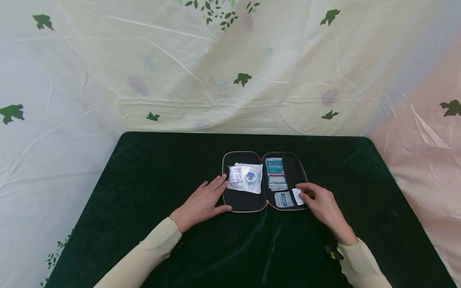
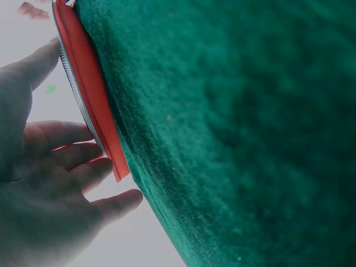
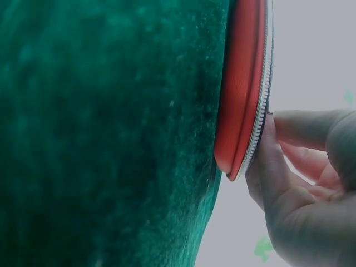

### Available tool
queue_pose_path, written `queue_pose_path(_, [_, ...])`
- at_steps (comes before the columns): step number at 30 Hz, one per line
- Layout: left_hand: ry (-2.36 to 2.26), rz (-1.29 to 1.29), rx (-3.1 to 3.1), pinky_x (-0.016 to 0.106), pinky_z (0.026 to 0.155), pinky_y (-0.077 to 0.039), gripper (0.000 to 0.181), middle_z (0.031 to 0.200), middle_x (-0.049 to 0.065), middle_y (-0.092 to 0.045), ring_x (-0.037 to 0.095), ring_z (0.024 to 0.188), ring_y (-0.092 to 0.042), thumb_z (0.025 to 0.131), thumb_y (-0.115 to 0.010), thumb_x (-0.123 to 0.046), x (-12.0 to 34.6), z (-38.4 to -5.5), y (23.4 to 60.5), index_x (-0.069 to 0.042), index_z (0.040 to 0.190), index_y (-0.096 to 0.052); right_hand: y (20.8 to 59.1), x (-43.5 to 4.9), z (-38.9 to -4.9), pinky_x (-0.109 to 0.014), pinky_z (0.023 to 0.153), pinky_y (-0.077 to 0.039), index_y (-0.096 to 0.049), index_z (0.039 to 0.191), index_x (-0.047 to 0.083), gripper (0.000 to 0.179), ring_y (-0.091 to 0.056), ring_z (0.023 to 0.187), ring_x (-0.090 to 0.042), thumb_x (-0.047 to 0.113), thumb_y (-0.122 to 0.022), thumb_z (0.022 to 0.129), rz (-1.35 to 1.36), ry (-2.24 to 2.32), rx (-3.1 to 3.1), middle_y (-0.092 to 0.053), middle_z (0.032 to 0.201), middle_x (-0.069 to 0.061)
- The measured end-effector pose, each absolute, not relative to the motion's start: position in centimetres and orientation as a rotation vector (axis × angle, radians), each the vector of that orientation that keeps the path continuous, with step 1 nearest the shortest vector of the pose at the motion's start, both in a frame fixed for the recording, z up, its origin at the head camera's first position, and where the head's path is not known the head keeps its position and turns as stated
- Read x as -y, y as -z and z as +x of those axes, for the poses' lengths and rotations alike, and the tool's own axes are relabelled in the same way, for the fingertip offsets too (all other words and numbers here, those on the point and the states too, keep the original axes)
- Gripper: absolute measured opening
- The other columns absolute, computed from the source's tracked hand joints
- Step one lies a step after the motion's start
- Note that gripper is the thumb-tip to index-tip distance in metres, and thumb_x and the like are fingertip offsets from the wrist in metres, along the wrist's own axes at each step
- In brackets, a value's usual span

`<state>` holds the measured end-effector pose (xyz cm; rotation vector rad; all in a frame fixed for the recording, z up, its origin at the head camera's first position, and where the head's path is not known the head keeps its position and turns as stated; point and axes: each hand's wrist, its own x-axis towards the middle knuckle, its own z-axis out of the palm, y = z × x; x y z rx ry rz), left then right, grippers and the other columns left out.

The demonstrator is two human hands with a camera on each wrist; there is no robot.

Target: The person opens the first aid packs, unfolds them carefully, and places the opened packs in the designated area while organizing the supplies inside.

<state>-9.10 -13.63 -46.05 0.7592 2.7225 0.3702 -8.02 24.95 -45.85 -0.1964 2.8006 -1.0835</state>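
A zip case (image 1: 246,203), black inside, lies spread flat on the table. Its red outer shell and zip edge (image 2: 89,83) show in the left wrist view. The left hand (image 1: 201,204), fingers extended, rests against the case's left rim. In the lower right corner of the case, the right hand (image 1: 324,204) pinches a small white packet (image 1: 297,196) between thumb and fingers. Beside that packet lies another white-and-blue packet (image 1: 284,199). Teal packets (image 1: 275,168) sit above them. The left half holds clear bags with a white roll (image 1: 235,175) and a roll of tape (image 1: 251,176).
Dark green velvet cloth (image 1: 162,168) covers the table. Pale curtains (image 1: 216,108) with green leaf and bird-like prints hang behind and at both sides. A small black device (image 1: 333,252) sits at the right wrist.
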Motion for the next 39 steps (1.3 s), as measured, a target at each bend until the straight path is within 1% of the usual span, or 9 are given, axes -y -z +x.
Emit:
queue_pose_path(4, [-0.371,0.759,-2.725,0.057,0.122,-0.025,0.087,0.172,0.006,-0.017,0.024,0.157,-0.020,0.098,-0.058,-0.064,13.6,-9.1,46.0,-0.012,0.163,-0.033,45.8,-24.6,-8.1,-0.029,0.074,-0.051,-0.066,0.132,0.003,0.032,-0.064,0.093,-0.022,0.009,-0.064,0.100,-0.220,1.079,-2.788,-0.067,0.111,-0.014])
queue_pose_path(8, [-0.386,0.757,-2.722,0.057,0.123,-0.025,0.087,0.172,0.006,-0.017,0.024,0.157,-0.020,0.098,-0.059,-0.063,13.7,-9.1,46.0,-0.012,0.163,-0.033,45.7,-24.3,-8.2,-0.028,0.071,-0.050,-0.065,0.132,0.002,0.032,-0.062,0.088,-0.020,0.010,-0.064,0.100,-0.210,1.065,-2.778,-0.067,0.108,-0.013])
queue_pose_path(11, [-0.395,0.753,-2.721,0.057,0.123,-0.024,0.086,0.172,0.006,-0.017,0.024,0.157,-0.020,0.098,-0.059,-0.063,13.7,-9.0,46.0,-0.012,0.163,-0.033,45.7,-24.2,-8.3,-0.029,0.070,-0.050,-0.066,0.131,0.003,0.031,-0.062,0.087,-0.019,0.010,-0.065,0.100,-0.200,1.044,-2.782,-0.067,0.107,-0.012])
queue_pose_path(18, [-0.395,0.756,-2.724,0.056,0.123,-0.024,0.087,0.172,0.006,-0.016,0.024,0.157,-0.020,0.098,-0.059,-0.063,13.7,-9.1,46.0,-0.012,0.163,-0.033,45.7,-23.7,-8.6,-0.029,0.067,-0.050,-0.070,0.122,0.003,0.024,-0.062,0.082,-0.017,0.009,-0.066,0.099,-0.217,1.000,-2.818,-0.070,0.102,-0.010])
queue_pose_path(22, [-0.392,0.756,-2.719,0.056,0.123,-0.024,0.087,0.172,0.006,-0.017,0.024,0.157,-0.020,0.098,-0.059,-0.064,13.7,-9.1,46.0,-0.012,0.163,-0.033,45.7,-23.6,-8.8,-0.029,0.066,-0.050,-0.070,0.121,0.002,0.023,-0.062,0.081,-0.016,0.008,-0.065,0.099,-0.225,0.996,-2.813,-0.070,0.102,-0.010])
queue_pose_path(30, [-0.393,0.763,-2.726,0.056,0.123,-0.025,0.088,0.172,0.006,-0.017,0.024,0.157,-0.021,0.098,-0.058,-0.065,13.8,-9.0,46.2,-0.012,0.163,-0.032,45.6,-23.6,-8.9,-0.029,0.068,-0.050,-0.068,0.124,0.002,0.026,-0.061,0.084,-0.018,0.008,-0.064,0.100,-0.237,1.017,-2.773,-0.068,0.107,-0.014])
queue_pose_path(33, [-0.396,0.769,-2.728,0.056,0.122,-0.025,0.088,0.172,0.007,-0.018,0.024,0.157,-0.021,0.098,-0.058,-0.065,13.8,-9.0,46.2,-0.012,0.163,-0.033,45.5,-23.4,-8.9,-0.031,0.070,-0.050,-0.067,0.127,0.003,0.027,-0.062,0.087,-0.019,0.008,-0.063,0.101,-0.236,1.024,-2.761,-0.068,0.110,-0.014])
queue_pose_path(39, [-0.396,0.772,-2.724,0.057,0.122,-0.026,0.087,0.172,0.007,-0.017,0.024,0.156,-0.022,0.098,-0.059,-0.064,13.8,-9.1,46.1,-0.012,0.163,-0.033,45.5,-23.1,-9.0,-0.046,0.083,-0.058,-0.063,0.132,0.002,0.030,-0.068,0.103,-0.030,0.008,-0.059,0.103,-0.229,1.047,-2.731,-0.069,0.116,-0.018])
